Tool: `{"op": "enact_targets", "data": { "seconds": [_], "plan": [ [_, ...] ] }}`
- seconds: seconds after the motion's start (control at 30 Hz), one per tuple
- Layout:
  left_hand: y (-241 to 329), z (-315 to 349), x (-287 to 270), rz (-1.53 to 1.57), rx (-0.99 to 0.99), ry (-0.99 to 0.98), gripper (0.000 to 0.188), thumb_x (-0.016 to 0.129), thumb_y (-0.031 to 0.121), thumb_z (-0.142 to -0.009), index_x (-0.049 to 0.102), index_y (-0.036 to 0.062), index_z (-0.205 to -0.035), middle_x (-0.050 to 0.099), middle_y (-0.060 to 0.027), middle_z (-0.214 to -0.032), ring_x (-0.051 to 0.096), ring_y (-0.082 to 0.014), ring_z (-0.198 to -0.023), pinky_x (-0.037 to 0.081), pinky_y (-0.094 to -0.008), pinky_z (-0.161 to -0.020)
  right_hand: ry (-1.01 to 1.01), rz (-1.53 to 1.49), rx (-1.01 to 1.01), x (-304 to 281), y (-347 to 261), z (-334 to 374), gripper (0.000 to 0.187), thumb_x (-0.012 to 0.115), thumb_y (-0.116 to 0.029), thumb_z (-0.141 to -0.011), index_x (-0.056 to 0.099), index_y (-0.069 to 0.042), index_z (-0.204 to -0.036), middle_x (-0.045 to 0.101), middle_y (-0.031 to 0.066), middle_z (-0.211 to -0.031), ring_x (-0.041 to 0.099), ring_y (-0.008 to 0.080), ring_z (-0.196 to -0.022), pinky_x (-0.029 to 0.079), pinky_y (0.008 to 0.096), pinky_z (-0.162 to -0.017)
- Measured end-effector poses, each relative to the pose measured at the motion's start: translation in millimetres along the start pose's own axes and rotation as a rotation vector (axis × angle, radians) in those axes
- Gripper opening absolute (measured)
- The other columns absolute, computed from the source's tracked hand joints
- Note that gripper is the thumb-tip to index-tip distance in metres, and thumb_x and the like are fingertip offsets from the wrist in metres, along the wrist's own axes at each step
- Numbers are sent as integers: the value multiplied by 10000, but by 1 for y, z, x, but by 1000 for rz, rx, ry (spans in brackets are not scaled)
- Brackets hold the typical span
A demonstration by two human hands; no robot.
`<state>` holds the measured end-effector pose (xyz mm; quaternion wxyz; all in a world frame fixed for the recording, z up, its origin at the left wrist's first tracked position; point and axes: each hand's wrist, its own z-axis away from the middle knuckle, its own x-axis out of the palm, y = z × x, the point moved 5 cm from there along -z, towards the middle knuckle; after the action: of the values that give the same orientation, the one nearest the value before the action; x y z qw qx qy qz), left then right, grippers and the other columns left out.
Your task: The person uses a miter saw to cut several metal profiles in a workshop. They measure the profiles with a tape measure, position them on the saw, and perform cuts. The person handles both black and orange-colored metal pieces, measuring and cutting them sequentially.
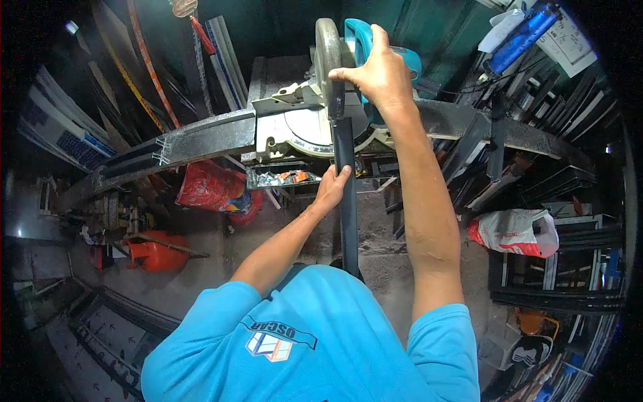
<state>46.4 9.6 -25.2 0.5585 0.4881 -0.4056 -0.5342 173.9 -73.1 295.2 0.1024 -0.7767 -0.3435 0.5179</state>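
A miter saw with a teal body [358, 37] and a grey round blade guard [328, 63] stands on the bench ahead of me. My right hand [385, 77] grips the top of the saw, with its thumb against the guard and its fingers over the teal part. A long dark metal profile [347, 221] runs from the saw's pale base [301, 127] back toward my body. My left hand [333, 187] is closed around this profile just in front of the base, thumb on top. The profile's far end goes under the guard, where the blade is hidden.
The long bench [207, 141] extends to both sides. Strips and profiles lean against the back at left and right. Below it are a red bag [207, 187] and a tray of small parts [284, 177]. An orange-red tank [161, 251] lies left; a white-red bag [516, 231] sits right.
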Motion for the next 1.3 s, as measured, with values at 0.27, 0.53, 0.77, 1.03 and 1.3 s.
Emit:
{"op": "enact_targets", "data": {
  "seconds": [0.27,0.53,0.77,1.03,1.3],
  "plan": [
    [-3,-1,0,38,16,0,507,533,490,-1025,599,-11,-1055,619,-85,-879,579,-181,-834,475,-365,-771,-2,14,18,0,0,0,1157,950,-512,-561,401,-17,-1452,715,302,-1020,709,427,-1012,565,466,-869],
    [16,7,1,40,22,-26,492,527,473,-1028,616,-9,-1067,628,-71,-900,590,-173,-850,480,-364,-784,-23,40,21,0,1,-7,1172,951,-514,-557,400,-12,-1462,705,303,-1091,697,423,-1064,562,455,-908],
    [0,0,-3,-12,47,17,527,502,488,-1027,610,-27,-1059,642,-116,-904,620,-225,-865,481,-385,-799,-23,109,-15,-3,-9,-42,1206,940,-574,-532,419,-6,-1460,708,285,-1115,692,421,-1084,550,449,-947],
    [6,20,-24,176,126,222,517,538,477,-1012,632,-31,-1039,644,-113,-903,594,-219,-844,464,-373,-785,-162,48,29,-7,-4,-102,1283,956,-582,-482,399,16,-1470,690,260,-1149,737,308,-954,605,379,-766],
    [-44,68,-186,941,-39,778,537,576,574,-957,595,130,-1258,638,-39,-1114,607,-242,-999,499,-469,-921,109,321,-445,-7,-36,-48,1027,917,-490,-586,493,-170,-1465,480,212,-1469,423,395,-1393,352,548,-1157]
  ]
}}
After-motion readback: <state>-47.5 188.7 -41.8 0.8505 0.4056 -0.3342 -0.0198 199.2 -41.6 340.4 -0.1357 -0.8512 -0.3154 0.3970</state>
